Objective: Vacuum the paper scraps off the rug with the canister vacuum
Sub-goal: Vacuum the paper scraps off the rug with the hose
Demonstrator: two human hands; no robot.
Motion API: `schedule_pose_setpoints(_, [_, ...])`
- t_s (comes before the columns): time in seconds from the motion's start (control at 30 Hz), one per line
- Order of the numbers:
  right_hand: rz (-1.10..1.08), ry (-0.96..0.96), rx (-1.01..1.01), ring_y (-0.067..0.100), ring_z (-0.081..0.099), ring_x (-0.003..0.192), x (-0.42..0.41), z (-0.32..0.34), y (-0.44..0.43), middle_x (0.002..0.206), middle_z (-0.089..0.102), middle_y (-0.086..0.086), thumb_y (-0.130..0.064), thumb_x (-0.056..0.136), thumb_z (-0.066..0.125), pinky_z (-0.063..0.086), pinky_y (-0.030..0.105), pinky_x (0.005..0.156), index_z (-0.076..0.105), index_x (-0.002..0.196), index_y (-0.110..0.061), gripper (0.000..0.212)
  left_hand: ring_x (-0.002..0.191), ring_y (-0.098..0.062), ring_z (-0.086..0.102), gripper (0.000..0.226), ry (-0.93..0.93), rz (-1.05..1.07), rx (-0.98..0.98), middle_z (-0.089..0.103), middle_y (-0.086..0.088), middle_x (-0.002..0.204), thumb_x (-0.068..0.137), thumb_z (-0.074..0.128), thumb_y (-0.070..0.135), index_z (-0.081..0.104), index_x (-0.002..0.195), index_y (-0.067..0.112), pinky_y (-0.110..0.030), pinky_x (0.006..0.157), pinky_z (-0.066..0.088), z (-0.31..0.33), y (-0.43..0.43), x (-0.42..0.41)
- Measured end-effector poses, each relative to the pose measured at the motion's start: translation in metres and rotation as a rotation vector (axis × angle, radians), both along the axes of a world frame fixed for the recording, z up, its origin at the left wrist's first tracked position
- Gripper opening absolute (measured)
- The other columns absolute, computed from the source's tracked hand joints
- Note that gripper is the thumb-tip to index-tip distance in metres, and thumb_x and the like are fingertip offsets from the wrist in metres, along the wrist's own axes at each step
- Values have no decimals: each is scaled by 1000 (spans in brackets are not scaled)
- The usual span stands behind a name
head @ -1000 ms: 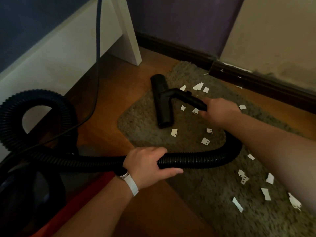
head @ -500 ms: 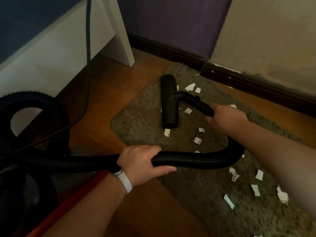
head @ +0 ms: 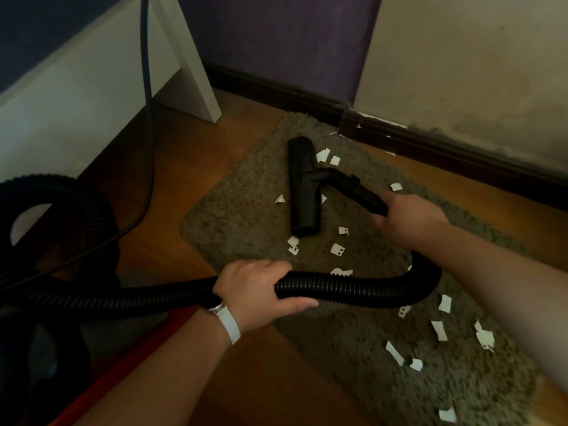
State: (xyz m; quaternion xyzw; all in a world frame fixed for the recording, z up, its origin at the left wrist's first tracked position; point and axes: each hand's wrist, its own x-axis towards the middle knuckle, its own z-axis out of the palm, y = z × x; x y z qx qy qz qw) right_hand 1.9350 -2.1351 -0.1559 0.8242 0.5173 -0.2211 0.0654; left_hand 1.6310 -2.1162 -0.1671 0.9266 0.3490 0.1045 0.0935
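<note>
R hand (head: 408, 218) is wrapped around the wand handle (head: 365, 196), fingers curled shut on it, prob. so it can steer the floor nozzle (head: 302, 189) across the rug (head: 242, 216). The nozzle lies flat on the pile near the rug's far-left corner, w/ paper scraps (head: 336, 249) just beside both of its long sides and a few more at its near end. L hand (head: 261, 290) is closed over the ribbed hose (head: 353, 289), thumb under, fingers over the top; it looks like it's lifting the slack so the hose doesn't drag over loose scraps or tug on the wand. Hose bends in a U from the R hand back past the L toward the canister (head: 46, 348), low at the frame's left edge on the wood floor (head: 172, 192). A power cord (head: 147, 87) hangs down by the white table leg (head: 196, 72). Many scraps remain, esp. along the near-right part of the rug, so I'd judge the job early: approx. 15+ pieces to go.
</note>
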Motion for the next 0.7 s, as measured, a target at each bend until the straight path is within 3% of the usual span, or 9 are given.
schedule_pose_setpoints(0.17, [38, 35, 72, 21, 63, 71, -9, -4, 3, 82, 61, -2, -46, 98, 51, 57, 38, 64, 52, 119, -29, 27, 51, -1, 54, 60, -14, -5, -22, 53, 18, 59, 75, 35, 88, 61, 76, 34, -16, 46, 25, 2, -2, -2])
schedule_pose_setpoints(0.4, [138, 26, -6, 18, 61, 74, -25, -3, 15, 81, 58, -5, -46, 97, 52, 58, 38, 69, 53, 120, -29, 29, 51, -3, 55, 65, -28, 0, -71, 55, 17, 59, 75, 31, 89, 63, 76, 32, -18, 48, 31, 0, -10, -11])
schedule_pose_setpoints(0.7, [66, 90, -25, 16, 63, 74, -17, -9, -2, 83, 61, -4, -48, 96, 52, 59, 39, 70, 50, 128, -33, 36, 54, -3, 56, 66, 17, -9, -82, 56, 17, 61, 74, 29, 91, 62, 77, 34, -19, 49, 30, 2, -12, -9])
